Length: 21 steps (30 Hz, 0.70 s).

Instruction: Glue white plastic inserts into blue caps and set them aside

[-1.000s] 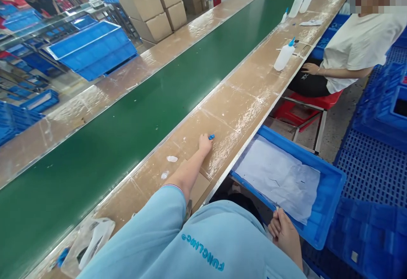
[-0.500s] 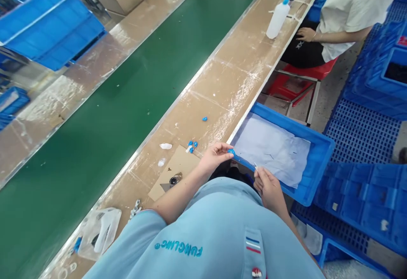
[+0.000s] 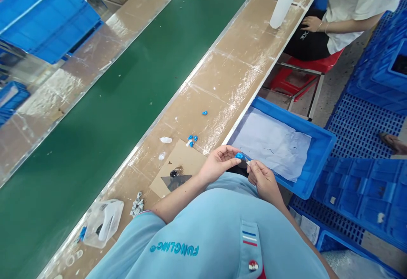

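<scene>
Left hand half closed, fingers curled inward, thumb and fingertips against a small blue part. Right hand drawn into a tight pinch at the part's other end, thumb and forefinger pressed together. Blue part thus gripped between both hands, held up just over the worktop's edge, beside the blue crate. Its exact shape hidden by the fingers; a pale sliver at its end too small to identify.

Worth keeping the pinch firm but light, with wrists close together and forearms steadied near the body, since a piece this small could easily slip. Better to work low, with the fingertips in clear view.

Next to the left forearm, a cardboard sheet on the worktop, bearing a dark ring and a grey triangular piece. Close by, loose blue bits and a white scrap. Nearer the body, small pale parts and a clear plastic bag. Inside the crate, crumpled paper. Farther along, a white squeeze bottle, and a co-worker's hand resting on dark shorts.
</scene>
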{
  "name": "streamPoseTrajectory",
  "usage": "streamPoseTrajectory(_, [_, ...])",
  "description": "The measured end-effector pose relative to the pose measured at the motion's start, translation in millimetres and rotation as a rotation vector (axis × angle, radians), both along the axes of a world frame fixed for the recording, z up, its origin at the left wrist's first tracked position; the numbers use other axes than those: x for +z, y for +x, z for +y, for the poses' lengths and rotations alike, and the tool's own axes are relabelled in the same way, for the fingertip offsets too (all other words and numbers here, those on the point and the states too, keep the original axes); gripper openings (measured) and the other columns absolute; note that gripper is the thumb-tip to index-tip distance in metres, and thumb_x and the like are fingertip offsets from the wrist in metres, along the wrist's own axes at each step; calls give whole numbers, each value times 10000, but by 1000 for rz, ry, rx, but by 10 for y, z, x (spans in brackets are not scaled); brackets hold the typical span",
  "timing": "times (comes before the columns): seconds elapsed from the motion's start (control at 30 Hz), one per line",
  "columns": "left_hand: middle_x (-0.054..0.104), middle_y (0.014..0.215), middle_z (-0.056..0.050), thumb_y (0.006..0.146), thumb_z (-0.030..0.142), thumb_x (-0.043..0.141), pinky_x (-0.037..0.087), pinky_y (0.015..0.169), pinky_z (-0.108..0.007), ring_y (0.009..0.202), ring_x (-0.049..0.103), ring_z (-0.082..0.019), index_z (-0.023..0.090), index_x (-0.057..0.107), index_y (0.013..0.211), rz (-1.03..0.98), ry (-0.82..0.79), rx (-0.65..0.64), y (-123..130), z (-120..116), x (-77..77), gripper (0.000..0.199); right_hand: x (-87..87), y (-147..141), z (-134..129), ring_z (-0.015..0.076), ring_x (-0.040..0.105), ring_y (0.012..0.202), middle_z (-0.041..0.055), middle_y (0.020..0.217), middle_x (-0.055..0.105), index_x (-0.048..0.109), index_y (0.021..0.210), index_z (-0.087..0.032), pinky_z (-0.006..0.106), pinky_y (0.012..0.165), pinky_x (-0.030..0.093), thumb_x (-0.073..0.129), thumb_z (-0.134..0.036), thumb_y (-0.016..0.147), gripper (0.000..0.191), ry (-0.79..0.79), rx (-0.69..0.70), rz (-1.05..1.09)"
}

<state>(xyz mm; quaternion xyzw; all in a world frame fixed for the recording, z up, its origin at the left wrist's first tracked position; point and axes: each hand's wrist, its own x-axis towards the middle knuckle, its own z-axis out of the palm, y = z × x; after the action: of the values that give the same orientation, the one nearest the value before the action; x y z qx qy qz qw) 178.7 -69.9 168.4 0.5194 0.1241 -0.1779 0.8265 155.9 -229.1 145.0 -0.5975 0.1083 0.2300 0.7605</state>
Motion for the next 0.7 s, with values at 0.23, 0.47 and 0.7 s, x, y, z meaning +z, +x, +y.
streamPoseTrajectory(0.23, [652,737,4,638,318,808,492,695,-242,681,602,-95,148,652,890,14,-7,-62,13,-21,77,341,-5,-19,29,58,162,378,-113,436,208,491,631,-202,217,378,161,578,-641,781,472,40,-36,-9])
streamPoseTrajectory(0.47, [638,671,15,616,291,823,487,666,-234,621,590,-82,134,656,876,20,45,-74,1,-35,76,346,26,-35,38,58,168,375,-110,428,222,493,630,-203,215,376,171,574,-636,786,467,40,-47,-20])
streamPoseTrajectory(0.7, [676,735,2,575,236,843,511,686,-232,672,618,-89,139,640,857,6,13,-49,-21,-72,61,360,30,-38,33,56,165,377,-112,429,216,490,621,-202,212,375,172,592,-646,764,478,50,-58,-5])
